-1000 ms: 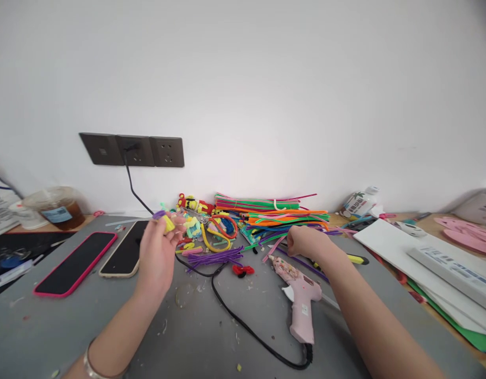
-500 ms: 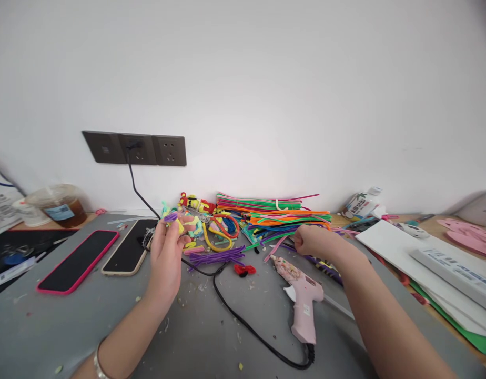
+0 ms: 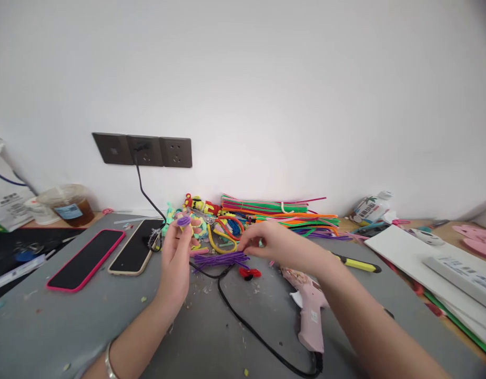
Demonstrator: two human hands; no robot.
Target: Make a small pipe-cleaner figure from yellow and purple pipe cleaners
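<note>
My left hand [image 3: 175,250] is raised at left of centre, closed on a small pipe-cleaner piece [image 3: 183,221] with a purple coil on top and yellow below. My right hand [image 3: 266,242] reaches in from the right with its thumb and index finger pinched together. Its fingertips are at the right end of a bundle of purple pipe cleaners [image 3: 219,259]; whether they grip one is hidden. Just below lies a small red and black piece [image 3: 250,273]. Under my right forearm rests a pink glue gun [image 3: 311,316], partly covered, its nozzle hidden.
Bundled coloured pipe cleaners [image 3: 266,205] and finished figures [image 3: 201,204] lie along the wall. Two phones, one pink-edged [image 3: 87,260] and one pale-edged [image 3: 134,250], are at left. A black cord [image 3: 251,329] crosses the mat. A yellow-handled cutter [image 3: 359,263] and white boards [image 3: 404,258] sit at right.
My right hand has moved left, from beyond the glue gun's nozzle to the purple pipe cleaners. My left hand still holds the purple and yellow piece. The view has shifted slightly.
</note>
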